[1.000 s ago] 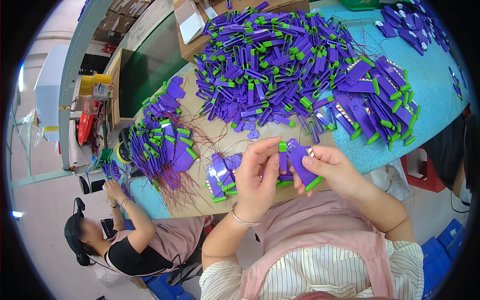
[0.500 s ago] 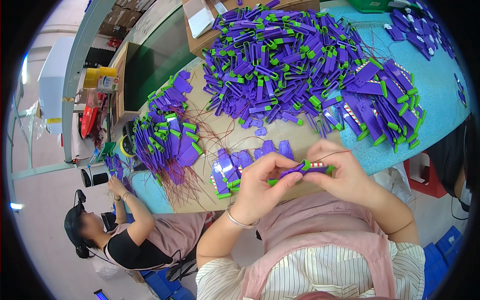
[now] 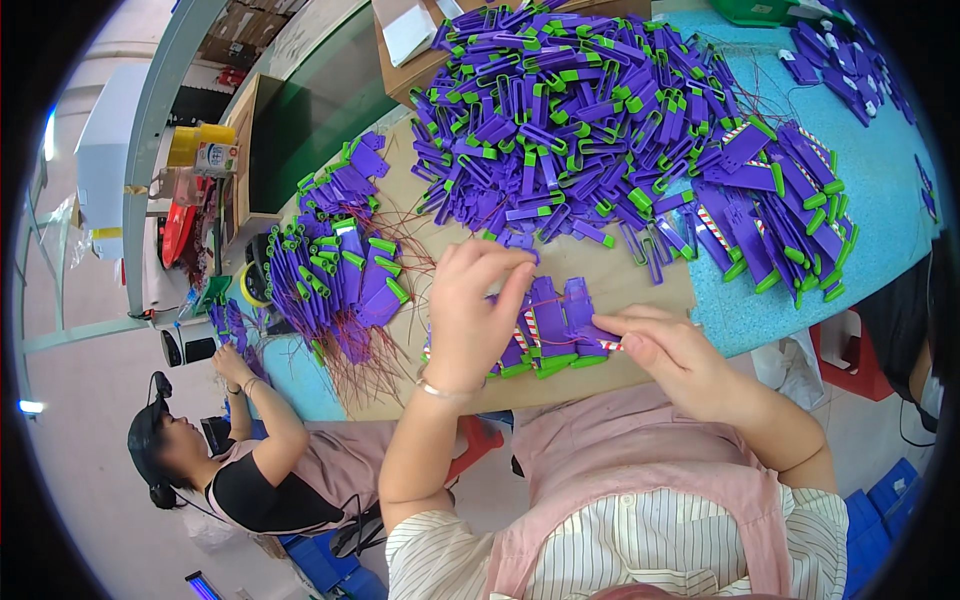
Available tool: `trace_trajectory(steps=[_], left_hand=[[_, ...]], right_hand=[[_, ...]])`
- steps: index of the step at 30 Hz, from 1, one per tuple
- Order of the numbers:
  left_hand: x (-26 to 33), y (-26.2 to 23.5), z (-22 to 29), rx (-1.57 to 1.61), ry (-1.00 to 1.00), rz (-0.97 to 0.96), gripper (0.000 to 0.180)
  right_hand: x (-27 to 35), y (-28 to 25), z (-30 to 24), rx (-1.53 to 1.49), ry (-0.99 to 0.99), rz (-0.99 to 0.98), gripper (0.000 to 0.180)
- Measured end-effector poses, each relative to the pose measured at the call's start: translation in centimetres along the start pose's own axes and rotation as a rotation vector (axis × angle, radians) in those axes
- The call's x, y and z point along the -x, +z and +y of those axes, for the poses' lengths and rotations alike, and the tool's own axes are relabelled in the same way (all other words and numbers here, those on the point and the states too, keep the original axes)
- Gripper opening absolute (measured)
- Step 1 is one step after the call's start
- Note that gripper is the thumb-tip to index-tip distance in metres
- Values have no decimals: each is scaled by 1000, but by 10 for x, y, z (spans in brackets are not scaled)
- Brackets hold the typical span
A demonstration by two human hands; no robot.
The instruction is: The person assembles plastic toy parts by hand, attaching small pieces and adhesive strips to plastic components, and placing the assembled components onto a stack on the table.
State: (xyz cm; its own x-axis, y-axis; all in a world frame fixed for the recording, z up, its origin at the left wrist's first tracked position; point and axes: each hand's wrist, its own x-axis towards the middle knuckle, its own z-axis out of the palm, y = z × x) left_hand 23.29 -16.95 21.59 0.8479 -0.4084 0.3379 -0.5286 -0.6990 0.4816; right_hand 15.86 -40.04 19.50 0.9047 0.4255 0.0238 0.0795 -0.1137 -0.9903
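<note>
My left hand (image 3: pixel 472 310) is raised over the left end of a row of flat purple parts (image 3: pixel 548 318) with green ends. Its thumb and forefinger are pinched together beside a small purple piece (image 3: pixel 531 256); whatever is between the fingertips is too small to make out. At the row's right end, my right hand (image 3: pixel 685 365) has its forefinger stretched out, touching the last part. A red-and-white striped strip (image 3: pixel 610 346) shows just under that finger. Thin red wires cross the row, and my left hand hides some of it.
Behind my hands rises a big heap of purple and green clips (image 3: pixel 560 110). Wired parts lie bundled to the left (image 3: pixel 335 275) and right (image 3: pixel 775 205). A co-worker (image 3: pixel 270 460) sits at left, handling similar parts. A red stool (image 3: pixel 845 355) stands at lower right.
The part held between both hands now lies at the right end of the row. My left hand has moved up and left; the right has come down beside the row.
</note>
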Motion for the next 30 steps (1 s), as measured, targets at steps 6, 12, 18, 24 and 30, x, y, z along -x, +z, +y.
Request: trace_trajectory(steps=[6, 12, 18, 24, 30], left_hand=[[1, 19, -10, -361, 111, -162, 20], [-3, 15, 11, 209, -262, -86, 9], [19, 13, 52, 548, -164, -48, 12], [20, 20, 64, 321, -83, 22, 16], [23, 26, 69, 465, -246, 44, 13]], right_hand=[[0, 6, 0, -148, 120, 38, 25], [-3, 5, 5, -497, 335, -22, 15], [-8, 11, -2, -433, 320, 113, 8], [-6, 8, -10, -7, 137, 188, 13], [-7, 12, -1, 231, -90, 290, 14]])
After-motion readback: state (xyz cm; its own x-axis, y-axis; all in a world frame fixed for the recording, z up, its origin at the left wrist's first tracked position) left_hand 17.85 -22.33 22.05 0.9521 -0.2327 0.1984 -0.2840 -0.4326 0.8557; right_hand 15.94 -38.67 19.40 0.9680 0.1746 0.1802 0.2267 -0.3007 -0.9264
